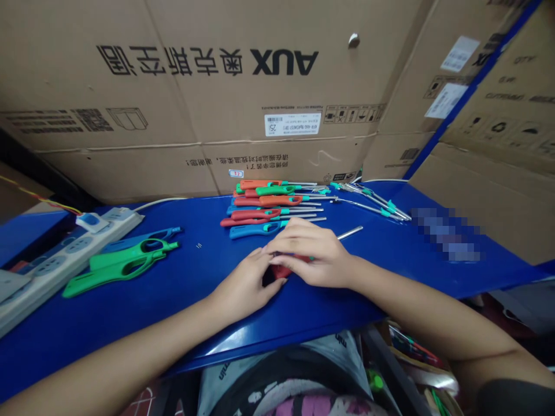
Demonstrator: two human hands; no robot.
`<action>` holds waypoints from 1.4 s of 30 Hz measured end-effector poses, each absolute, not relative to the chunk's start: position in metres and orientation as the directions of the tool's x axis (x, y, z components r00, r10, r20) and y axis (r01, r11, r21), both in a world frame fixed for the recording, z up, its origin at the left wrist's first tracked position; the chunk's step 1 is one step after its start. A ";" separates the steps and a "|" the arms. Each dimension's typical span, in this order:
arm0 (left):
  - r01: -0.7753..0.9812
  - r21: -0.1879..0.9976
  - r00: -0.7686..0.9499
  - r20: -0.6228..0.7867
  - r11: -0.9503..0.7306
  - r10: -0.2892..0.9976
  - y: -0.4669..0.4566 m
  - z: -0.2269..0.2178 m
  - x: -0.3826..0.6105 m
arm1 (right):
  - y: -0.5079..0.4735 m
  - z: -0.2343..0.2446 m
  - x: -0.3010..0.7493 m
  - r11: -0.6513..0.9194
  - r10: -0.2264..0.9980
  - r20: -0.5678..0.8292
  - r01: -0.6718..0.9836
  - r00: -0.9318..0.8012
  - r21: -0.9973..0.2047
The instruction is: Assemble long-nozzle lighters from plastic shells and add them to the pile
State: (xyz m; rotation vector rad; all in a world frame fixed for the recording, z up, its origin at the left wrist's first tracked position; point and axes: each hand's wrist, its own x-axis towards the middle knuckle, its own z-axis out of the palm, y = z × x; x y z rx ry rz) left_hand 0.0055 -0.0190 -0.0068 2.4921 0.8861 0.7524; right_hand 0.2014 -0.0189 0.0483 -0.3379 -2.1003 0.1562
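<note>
Together, the left hand (247, 283) and right hand (314, 254) gripped a red lighter (281, 271) above the near middle of the tabletop (186, 297), the right covering most of it, its metal tube (350, 232) pointing far right. A firm left grip with light right-hand pressure seemed the steadiest way. Beyond lay piled lighters (269, 200); green casings (104, 278) and a power strip (78, 245) lay left, loose metal rods (368, 208) far right, and printed cardboard (173, 115) walled the far side.

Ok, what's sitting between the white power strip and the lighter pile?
Head view: green casing pieces, a blue casing partly behind them, then a few tiny pale bits on the blue tabletop.
</note>
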 end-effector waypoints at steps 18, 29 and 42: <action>0.532 0.048 0.768 0.394 -0.845 0.506 0.016 0.021 -0.018 | 0.064 0.039 0.330 0.452 0.572 0.820 0.836 -0.005 -0.311; 0.647 -0.028 0.638 0.568 -0.762 0.520 0.120 0.059 -0.034 | 0.069 0.036 0.335 0.443 0.624 0.782 0.821 0.007 -0.361; 0.662 0.046 0.639 0.487 -0.748 0.595 0.194 0.034 -0.016 | 0.068 0.032 0.330 0.488 0.635 0.771 0.799 -0.050 -0.350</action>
